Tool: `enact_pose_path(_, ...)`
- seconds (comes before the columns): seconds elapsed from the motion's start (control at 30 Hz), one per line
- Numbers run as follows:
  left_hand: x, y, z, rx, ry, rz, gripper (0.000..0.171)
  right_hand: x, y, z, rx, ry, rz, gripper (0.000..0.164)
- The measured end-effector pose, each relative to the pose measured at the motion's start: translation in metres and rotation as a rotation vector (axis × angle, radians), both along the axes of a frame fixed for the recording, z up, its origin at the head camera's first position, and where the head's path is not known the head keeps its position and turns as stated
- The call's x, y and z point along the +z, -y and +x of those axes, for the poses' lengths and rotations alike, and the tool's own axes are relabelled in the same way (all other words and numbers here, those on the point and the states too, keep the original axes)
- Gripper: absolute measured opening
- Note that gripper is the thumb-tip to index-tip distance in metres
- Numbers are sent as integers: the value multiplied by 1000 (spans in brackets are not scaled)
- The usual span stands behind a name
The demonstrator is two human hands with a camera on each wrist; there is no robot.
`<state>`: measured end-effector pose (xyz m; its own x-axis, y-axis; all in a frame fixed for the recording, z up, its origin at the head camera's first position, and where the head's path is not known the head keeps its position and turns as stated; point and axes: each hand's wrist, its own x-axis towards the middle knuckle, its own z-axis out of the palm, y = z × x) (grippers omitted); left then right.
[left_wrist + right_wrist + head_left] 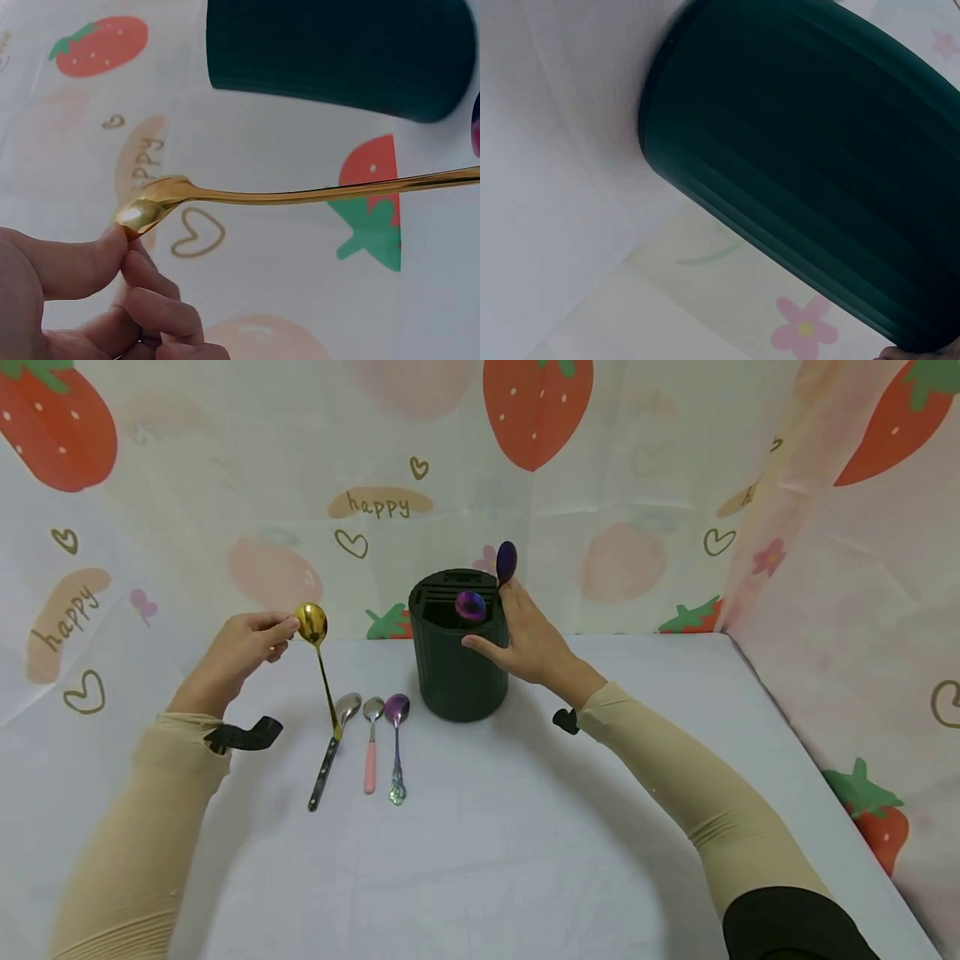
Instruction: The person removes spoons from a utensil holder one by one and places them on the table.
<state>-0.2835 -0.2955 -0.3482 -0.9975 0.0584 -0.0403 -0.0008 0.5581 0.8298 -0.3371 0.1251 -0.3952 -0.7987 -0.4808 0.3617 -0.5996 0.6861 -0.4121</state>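
My left hand (243, 647) pinches a gold spoon (313, 622) by its bowl, thumb against fingertips. Its long thin handle points down, the end overlapping a spoon with a black handle (324, 772) in the head view. In the left wrist view the gold spoon (262, 197) stretches rightward from the fingertips. A dark green ribbed utensil holder (459, 672) stands upright on the table. My right hand (536, 639) rests against its right side near the rim, fingers straight and thumb spread across the front. Two purple spoons (471, 607) stand in the holder, bowls up.
Left of the holder lie a spoon with a pink handle (371, 767) and a purple spoon with an ornate handle (397, 756), beside the black-handled one. A strawberry-print cloth (615, 468) hangs behind the white table (480, 860) and along its right side.
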Motion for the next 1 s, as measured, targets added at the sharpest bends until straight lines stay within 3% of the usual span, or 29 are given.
enact_pose_path(0.17,-2,17,-3,-24,63,-66,54,1,-1,1,-12,21,0,115)
enact_pose_path(0.4,-7,34,-1,-62,217,-135,69,0,0,1,-21,28,7,116)
enact_pose_path(0.53,-17,43,-3,-79,259,-157,61,0,0,1,-25,45,9,117)
enact_pose_path(1.0,-49,56,-21,-147,275,-140,33,2,0,3,-20,53,4,117)
